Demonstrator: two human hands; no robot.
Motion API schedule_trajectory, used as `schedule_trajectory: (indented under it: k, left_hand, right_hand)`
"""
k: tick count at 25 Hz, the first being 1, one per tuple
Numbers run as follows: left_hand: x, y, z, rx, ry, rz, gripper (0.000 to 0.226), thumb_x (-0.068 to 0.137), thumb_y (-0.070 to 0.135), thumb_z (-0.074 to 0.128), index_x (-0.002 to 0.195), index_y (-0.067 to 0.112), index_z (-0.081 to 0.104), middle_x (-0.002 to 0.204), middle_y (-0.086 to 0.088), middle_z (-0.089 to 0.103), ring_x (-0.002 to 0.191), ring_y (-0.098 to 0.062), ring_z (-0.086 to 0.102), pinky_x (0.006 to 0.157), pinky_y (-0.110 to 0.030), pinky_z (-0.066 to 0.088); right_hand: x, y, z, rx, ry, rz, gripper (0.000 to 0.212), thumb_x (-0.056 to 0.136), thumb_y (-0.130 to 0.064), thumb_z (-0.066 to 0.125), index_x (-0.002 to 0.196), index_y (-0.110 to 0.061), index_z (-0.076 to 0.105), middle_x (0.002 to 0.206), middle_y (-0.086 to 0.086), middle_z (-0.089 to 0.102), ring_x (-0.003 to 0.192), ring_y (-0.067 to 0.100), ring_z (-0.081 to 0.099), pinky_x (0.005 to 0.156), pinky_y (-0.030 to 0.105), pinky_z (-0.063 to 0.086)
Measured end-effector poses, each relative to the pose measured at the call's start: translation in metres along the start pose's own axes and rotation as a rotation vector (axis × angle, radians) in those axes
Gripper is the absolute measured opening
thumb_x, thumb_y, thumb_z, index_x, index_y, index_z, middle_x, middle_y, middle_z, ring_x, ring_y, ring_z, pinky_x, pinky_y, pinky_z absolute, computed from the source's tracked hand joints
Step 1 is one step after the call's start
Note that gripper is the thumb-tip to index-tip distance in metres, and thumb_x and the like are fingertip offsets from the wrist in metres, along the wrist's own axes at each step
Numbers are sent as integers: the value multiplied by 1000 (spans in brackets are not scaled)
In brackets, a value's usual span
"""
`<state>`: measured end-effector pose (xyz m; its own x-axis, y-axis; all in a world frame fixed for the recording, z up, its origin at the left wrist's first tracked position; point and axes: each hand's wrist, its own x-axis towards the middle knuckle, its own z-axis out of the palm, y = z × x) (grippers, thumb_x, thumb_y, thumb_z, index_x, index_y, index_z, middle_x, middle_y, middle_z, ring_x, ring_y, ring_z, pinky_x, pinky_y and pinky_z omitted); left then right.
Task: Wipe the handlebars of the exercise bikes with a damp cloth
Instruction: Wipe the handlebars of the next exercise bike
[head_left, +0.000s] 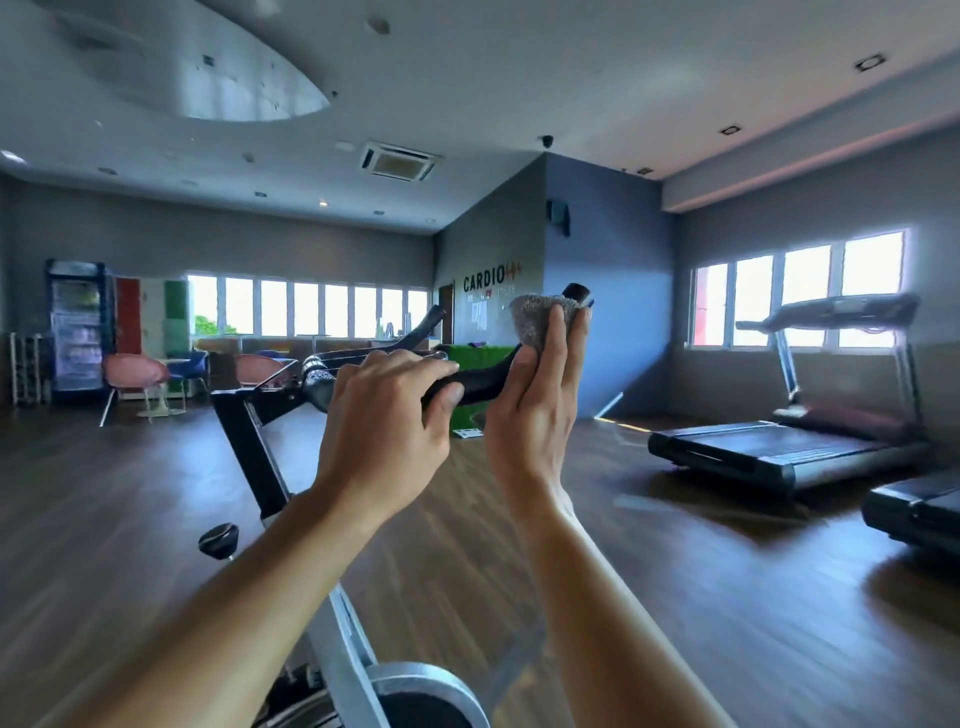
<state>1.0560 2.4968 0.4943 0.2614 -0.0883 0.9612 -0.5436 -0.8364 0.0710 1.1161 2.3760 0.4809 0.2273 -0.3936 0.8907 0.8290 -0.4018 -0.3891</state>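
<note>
Wiping the right horn of the spin bike's handlebar is the step I judge to be in hand: my right hand presses the grey cloth against the upturned end of the bar, just below its black tip. The fingers of that hand are nearly straight and held together, lying flat over the cloth, and I cannot see the thumb, so whether it hooks round the far side of the bar is hidden from me. The cloth is bunched between my fingers and the horn, with a rounded fold standing up above the fingertips.

My left hand is curled round the black padded bar just beside the right hand, knuckles up and fingers wrapped over the top, steadying the bar while I rub. The other horn rises behind it, untouched by either hand.

The bike frame runs down and away below my forearms, with a black adjusting knob on it. Two treadmills stand well apart to my right under the windows.

Next, I think, the cloth should travel down the horn toward my left hand, with steady pressure round the curve, and then the left hand must let go so that the stretch under it gets wiped too. Other bikes are not in view.
</note>
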Motion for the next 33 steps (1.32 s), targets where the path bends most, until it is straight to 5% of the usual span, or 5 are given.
schedule_trajectory:
  k: [6,11,22,28,33]
  left_hand:
    - [0,2,-1,-17,-17,-15,29,85,31,58,104,17,74,94,0,73,88,-26,65,82,-48,52]
    - [-1,0,-1,-15,-16,-12,29,86,32,58,106,17,74,95,1,72,90,-24,65,83,-48,51]
    - [1,-4,0,-10,-13,20,28,87,33,59,106,17,74,94,3,71,91,-21,63,83,-27,38]
    - [0,-2,0,0,-13,3,28,87,33,60,106,18,73,91,2,71,89,-23,64,85,-42,48]
    - [1,-1,-2,-23,-10,-2,28,86,32,61,105,16,74,86,-1,70,83,-26,62,80,-43,51]
  right_hand:
    - [32,13,5,259,111,331,57,102,-47,27,156,-34,16,155,-2,35,141,19,36,119,45,27]
    - [11,7,-1,315,21,212,55,104,-32,28,157,-30,11,160,-18,20,144,-7,21,117,17,20]
    - [41,23,7,481,71,356,57,103,-47,32,156,-37,12,154,1,30,140,20,35,122,42,21]
    - [-2,2,2,376,-20,181,55,105,-32,26,157,-25,9,159,-17,12,148,-3,9,120,17,9]
    - [33,3,-2,272,9,230,55,104,-31,25,157,-21,12,165,-1,11,147,-2,8,121,16,6]
